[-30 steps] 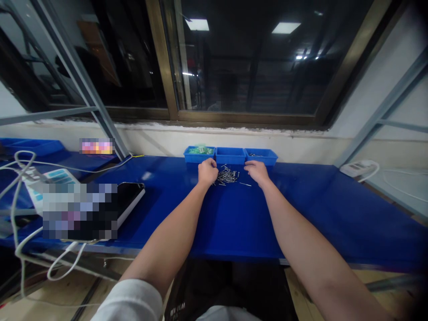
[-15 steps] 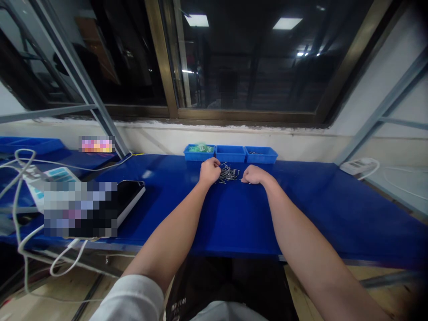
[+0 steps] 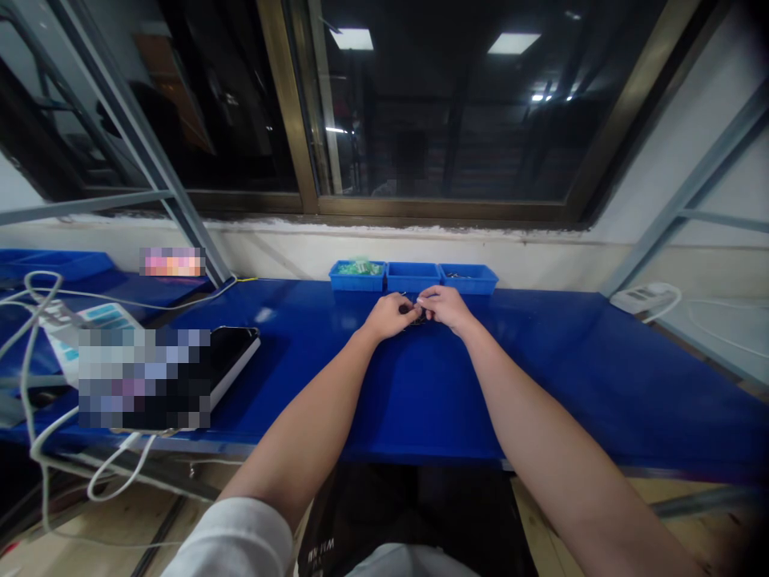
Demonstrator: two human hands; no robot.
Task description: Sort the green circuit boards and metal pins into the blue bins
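My left hand [image 3: 389, 316] and my right hand [image 3: 445, 308] meet over a small pile of slim metal pieces, like screws or nails [image 3: 416, 321], on the blue table. Most of the pile is hidden behind the fingers. Thumb and fingertips of each hand are pinched together, almost touching the other hand's. Whatever sits between them is too small to make out. Just behind stand three blue bins: the left bin [image 3: 358, 283] with green, clear-looking pieces in it, the middle bin [image 3: 412, 277], and the right bin [image 3: 467, 285] with a few small metal pieces.
At the left lies a dark device with a white side [image 3: 237, 361], partly blurred out, with white cables [image 3: 39, 449] around it. A white power strip [image 3: 646, 298] is at the right. Grey metal posts [image 3: 192, 232] rise on both sides, and a window [image 3: 444, 120] is behind.
My right hand went down to the lone metal piece right of the pile, then moved left to my left hand. That piece no longer shows on the table. My left hand shifted slightly right.
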